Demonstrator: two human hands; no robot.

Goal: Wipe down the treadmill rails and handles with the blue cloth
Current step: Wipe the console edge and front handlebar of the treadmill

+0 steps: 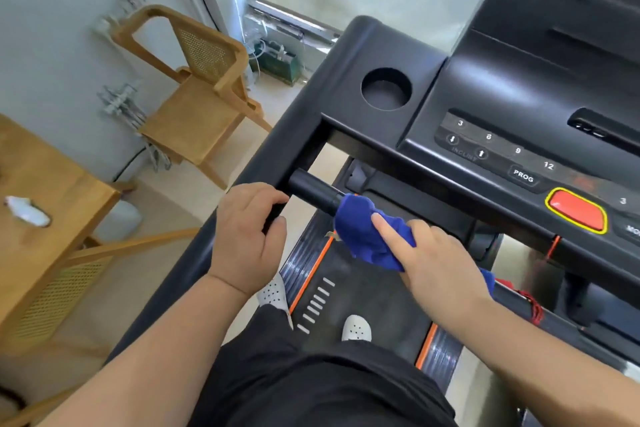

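Observation:
I stand on a black treadmill, looking down. My right hand (434, 263) grips the blue cloth (367, 236), which is wrapped around the black front handle bar (311, 191); the index finger lies stretched along the cloth. My left hand (247, 236) is closed around the black left side rail (277, 146), just left of where the bar joins it. Bare bar shows between the two hands. The bar's stretch under the cloth and my right hand is hidden.
The console (512, 135) with buttons, a red stop button (576, 210) and a cup holder (386, 88) lies ahead. A red safety cord (530, 302) hangs at the right. Wooden chairs (197, 94) and a wooden table (45, 191) stand left of the treadmill.

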